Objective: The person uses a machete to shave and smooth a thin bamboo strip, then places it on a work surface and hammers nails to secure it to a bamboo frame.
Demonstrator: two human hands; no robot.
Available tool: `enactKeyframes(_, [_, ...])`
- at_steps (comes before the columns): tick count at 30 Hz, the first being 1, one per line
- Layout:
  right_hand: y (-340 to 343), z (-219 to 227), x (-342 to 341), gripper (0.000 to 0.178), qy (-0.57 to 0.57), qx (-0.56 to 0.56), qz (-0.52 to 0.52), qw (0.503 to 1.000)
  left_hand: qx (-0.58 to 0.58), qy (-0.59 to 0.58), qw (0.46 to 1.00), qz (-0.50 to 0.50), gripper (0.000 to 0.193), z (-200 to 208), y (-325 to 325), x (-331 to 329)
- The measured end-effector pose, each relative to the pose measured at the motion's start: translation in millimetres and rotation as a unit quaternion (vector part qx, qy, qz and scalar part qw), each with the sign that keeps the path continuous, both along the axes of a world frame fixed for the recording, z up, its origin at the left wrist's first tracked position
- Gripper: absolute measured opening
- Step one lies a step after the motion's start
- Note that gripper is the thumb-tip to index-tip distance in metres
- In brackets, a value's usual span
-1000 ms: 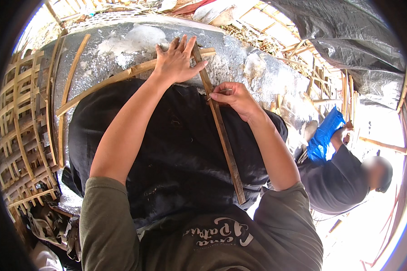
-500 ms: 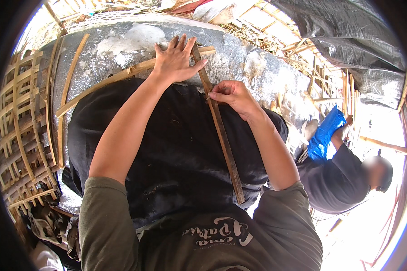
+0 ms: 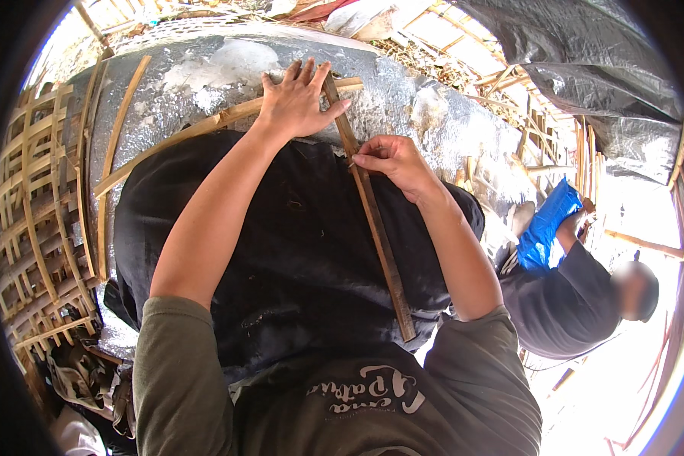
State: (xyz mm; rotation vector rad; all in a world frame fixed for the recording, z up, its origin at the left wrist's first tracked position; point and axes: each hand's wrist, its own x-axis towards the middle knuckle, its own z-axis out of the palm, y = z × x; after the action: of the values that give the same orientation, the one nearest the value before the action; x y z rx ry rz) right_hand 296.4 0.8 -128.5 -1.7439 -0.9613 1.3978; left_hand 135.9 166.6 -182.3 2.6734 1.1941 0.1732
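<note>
My left hand point(image 3: 299, 104) lies with fingers spread over a pale curved bamboo strip point(image 3: 197, 131), close to where a darker, straight strip crosses it. The straight bamboo strip point(image 3: 378, 234) slants from beside that hand down over the black cloth on my legs point(image 3: 296, 228). Thumb and forefinger of my right hand point(image 3: 394, 166) pinch at the straight strip's edge, a little below the crossing. A tiny light bit shows at those fingertips, too small to name. The right hand's other fingers are curled in, and the left palm hides part of the curved strip.
Under the strips is a worn grey surface point(image 3: 156, 99) with pale patches. A woven bamboo lattice point(image 3: 42, 205) stands at the left, beside loose strips point(image 3: 119, 121). At the right, another person point(image 3: 566, 304) sits near a blue plastic bag point(image 3: 549, 224). Dark sheeting point(image 3: 593, 68) hangs at upper right.
The straight strip's lower end has shifted slightly to the right. Both my hands stay in nearly the same place.
</note>
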Motion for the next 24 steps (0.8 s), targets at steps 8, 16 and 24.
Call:
enactKeyframes(8, [1,1,0,0.014,0.018,-0.003,-0.005,1.000,0.007,-0.008,1.000,0.004,0.091,0,0,-2])
enactKeyframes(16, [1,4,1,0.014,-0.008,-0.020,0.006,1.000,0.017,-0.007,1.000,0.005,0.090,1,-2,-1])
enactKeyframes(24, [9,17,11,0.013,0.049,0.054,-0.066,0.995,0.008,-0.030,1.000,0.008,0.093,2,-2,-2])
